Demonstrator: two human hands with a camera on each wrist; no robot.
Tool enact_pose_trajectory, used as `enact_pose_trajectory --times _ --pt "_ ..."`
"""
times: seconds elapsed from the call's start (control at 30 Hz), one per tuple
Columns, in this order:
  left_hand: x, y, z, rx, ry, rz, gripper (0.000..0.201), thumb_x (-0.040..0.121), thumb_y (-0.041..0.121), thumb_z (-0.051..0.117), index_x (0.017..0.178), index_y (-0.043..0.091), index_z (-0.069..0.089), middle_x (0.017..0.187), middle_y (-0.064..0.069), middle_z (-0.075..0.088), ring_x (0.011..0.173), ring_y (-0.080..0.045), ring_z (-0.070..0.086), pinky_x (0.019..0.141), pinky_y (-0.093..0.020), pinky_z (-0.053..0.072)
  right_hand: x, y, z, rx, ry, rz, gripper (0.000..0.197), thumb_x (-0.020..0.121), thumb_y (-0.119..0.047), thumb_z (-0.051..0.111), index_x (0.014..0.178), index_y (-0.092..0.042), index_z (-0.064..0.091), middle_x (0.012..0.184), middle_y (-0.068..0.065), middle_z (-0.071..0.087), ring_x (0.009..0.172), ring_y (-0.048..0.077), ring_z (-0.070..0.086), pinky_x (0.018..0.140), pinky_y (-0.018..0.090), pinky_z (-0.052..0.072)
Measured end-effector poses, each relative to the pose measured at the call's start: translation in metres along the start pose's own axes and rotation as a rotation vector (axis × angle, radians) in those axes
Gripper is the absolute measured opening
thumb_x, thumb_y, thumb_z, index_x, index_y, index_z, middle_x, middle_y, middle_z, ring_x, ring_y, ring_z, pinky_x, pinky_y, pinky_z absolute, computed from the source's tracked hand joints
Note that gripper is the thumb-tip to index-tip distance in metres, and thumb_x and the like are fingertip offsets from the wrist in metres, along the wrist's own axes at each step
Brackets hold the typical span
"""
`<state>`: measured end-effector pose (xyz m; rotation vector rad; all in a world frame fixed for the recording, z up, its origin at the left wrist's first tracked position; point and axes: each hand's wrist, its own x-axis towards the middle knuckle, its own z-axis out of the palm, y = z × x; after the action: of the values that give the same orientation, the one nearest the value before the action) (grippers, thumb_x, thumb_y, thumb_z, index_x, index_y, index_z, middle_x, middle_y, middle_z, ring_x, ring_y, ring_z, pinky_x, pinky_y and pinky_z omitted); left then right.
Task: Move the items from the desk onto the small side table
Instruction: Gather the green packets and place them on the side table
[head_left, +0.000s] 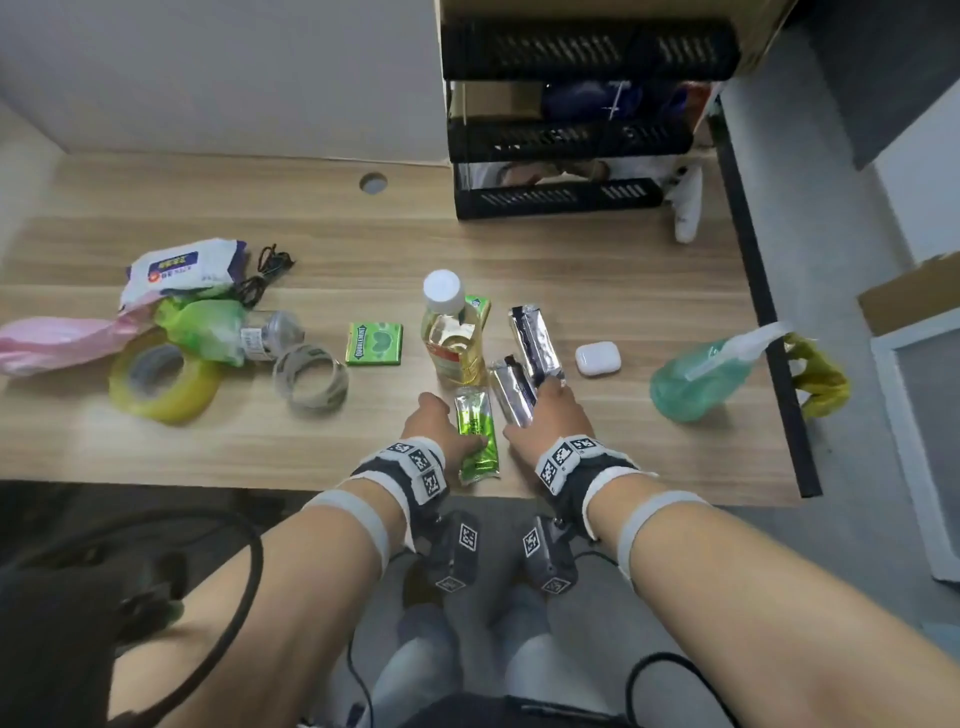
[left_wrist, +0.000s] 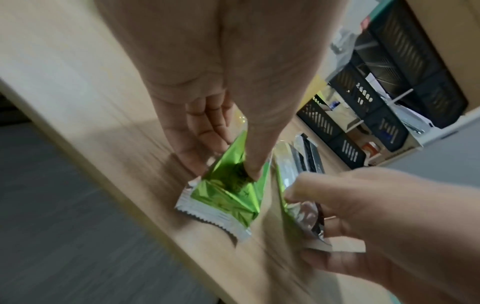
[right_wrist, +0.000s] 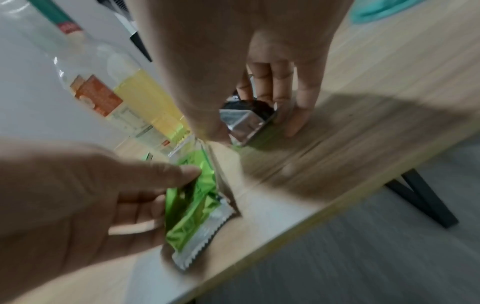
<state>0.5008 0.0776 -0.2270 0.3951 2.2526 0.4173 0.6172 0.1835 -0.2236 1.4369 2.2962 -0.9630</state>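
Observation:
Near the desk's front edge lies a green foil packet (head_left: 477, 435). My left hand (head_left: 457, 431) pinches it, thumb on top and fingers at its left side. In the left wrist view the thumb digs into the green packet (left_wrist: 228, 195), between the tips of my left hand (left_wrist: 223, 168). My right hand (head_left: 540, 410) grips a silver foil packet (head_left: 511, 397) just right of the green one. In the right wrist view the silver packet (right_wrist: 244, 121) sits between the thumb and fingers of my right hand (right_wrist: 255, 127). A second silver packet (head_left: 535, 338) lies behind it.
On the wooden desk (head_left: 623, 291) stand a yellow drink bottle (head_left: 452, 338), a green gum pack (head_left: 374, 343), a white earbud case (head_left: 597, 358), a teal spray bottle (head_left: 701, 374), two tape rolls (head_left: 161, 382), wipes (head_left: 182, 267) and a black drawer organizer (head_left: 561, 197).

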Motion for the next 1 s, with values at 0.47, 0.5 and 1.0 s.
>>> enact_pose_trajectory --times 0.47,0.5,1.0 --pt "0.001 -0.014 -0.013 -0.478 -0.203 0.013 0.031 0.072 0.019 0.077 0.097 0.01 0.062 0.091 -0.016 0.073 0.087 -0.035 0.072 0.087 -0.045 0.058 -0.059 -0.018 -0.028 1.33 -0.348 0.306 0.031 0.099 -0.016 0.035 0.086 -0.003 0.06 0.076 0.025 0.06 0.06 0.026 0.053 0.056 0.031 0.039" --pt "-0.001 -0.013 -0.013 -0.592 -0.272 0.003 0.033 0.073 0.015 0.072 0.104 0.008 0.063 0.096 -0.02 0.073 0.094 -0.039 0.071 0.094 -0.053 0.055 -0.058 -0.02 -0.026 1.287 -0.339 0.289 0.029 0.099 -0.015 0.037 0.086 -0.003 0.06 0.076 0.023 0.061 0.058 0.027 0.054 0.054 0.032 0.041" --pt "-0.008 -0.011 -0.025 -0.789 -0.457 0.086 0.031 0.096 0.029 0.062 0.108 0.0 0.062 0.096 -0.024 0.069 0.085 -0.037 0.068 0.091 -0.059 0.055 0.01 -0.025 -0.035 0.012 0.277 -0.165 0.03 0.081 -0.013 0.055 0.11 -0.018 0.053 0.111 0.007 0.052 0.104 0.028 0.053 0.077 0.036 0.048"
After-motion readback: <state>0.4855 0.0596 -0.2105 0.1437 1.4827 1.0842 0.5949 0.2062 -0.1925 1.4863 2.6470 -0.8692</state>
